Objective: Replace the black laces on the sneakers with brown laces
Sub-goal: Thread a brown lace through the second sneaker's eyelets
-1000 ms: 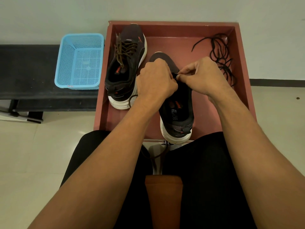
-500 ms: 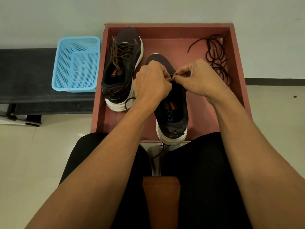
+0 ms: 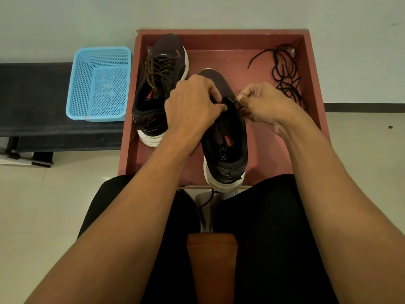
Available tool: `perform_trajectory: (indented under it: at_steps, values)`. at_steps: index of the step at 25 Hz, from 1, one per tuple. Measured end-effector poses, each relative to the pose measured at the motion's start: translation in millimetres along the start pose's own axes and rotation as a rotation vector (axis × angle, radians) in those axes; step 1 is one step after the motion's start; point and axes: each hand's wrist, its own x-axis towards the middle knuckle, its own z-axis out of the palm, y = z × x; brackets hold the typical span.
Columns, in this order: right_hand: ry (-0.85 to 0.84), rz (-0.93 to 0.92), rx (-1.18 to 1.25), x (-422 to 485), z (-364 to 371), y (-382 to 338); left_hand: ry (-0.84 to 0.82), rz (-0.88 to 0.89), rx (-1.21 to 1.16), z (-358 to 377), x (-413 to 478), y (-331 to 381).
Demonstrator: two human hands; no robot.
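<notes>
Near sneaker (image 3: 225, 137) in hand — 6 o'clock of red tray (image 3: 312, 88).
Insole (image 3: 223, 154) reads "SOFT…", finer print illegible; orange "PUMA" beside. Left hand (image 3: 192, 106) curls over the tongue, hiding eyelets; right hand (image 3: 266, 104) pinches a dark strand (image 3: 239, 104) — which lace, can't tell. Far sneaker (image 3: 153, 106), brown laces (image 3: 158, 70), at 10; black laces (image 3: 285, 73) at 2.

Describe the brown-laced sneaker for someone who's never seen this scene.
Find the reddish tray against the wall. Of the two dark sneakers inside, pick the left sneaker, nearest the blue basket. It alone shows brown laces and lies untouched; the left hand grips the other sneaker while the right hand pinches its lace.
</notes>
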Motion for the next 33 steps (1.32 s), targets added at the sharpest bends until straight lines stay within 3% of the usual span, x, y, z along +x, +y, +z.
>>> perform_trajectory:
  at_steps: [6, 12, 17, 19, 24, 30, 33]
  values:
    - [0.096, 0.074, 0.027, 0.5, -5.9, 5.9, -0.07, -0.011, -0.025, -10.2, -17.9, -6.7]
    - [0.139, 0.059, 0.051, -0.7, -10.5, 5.6, -0.214, -0.103, 0.219, -8.1, -38.5, -15.4]
    - [0.108, -0.263, -0.355, -8.0, -16.5, -2.6, -0.257, -0.156, 0.211, -6.3, -36.6, -13.7]
    - [0.101, -0.288, -0.475, -9.1, -13.7, -7.4, -0.278, -0.17, 0.186, -4.3, -35.8, -13.2]
    - [0.129, -0.166, -0.555, -0.6, -10.9, -1.4, -0.277, -0.167, 0.112, 0.2, -32.2, -14.2]
    - [0.018, 0.226, -0.827, 15.4, -29.7, 22.2, -0.269, -0.163, 0.101, 2.3, -29.2, -16.8]
    - [0.07, 0.027, -0.733, 9.1, -28.0, 18.7, -0.274, -0.153, 0.102, 2.3, -28.8, -15.5]
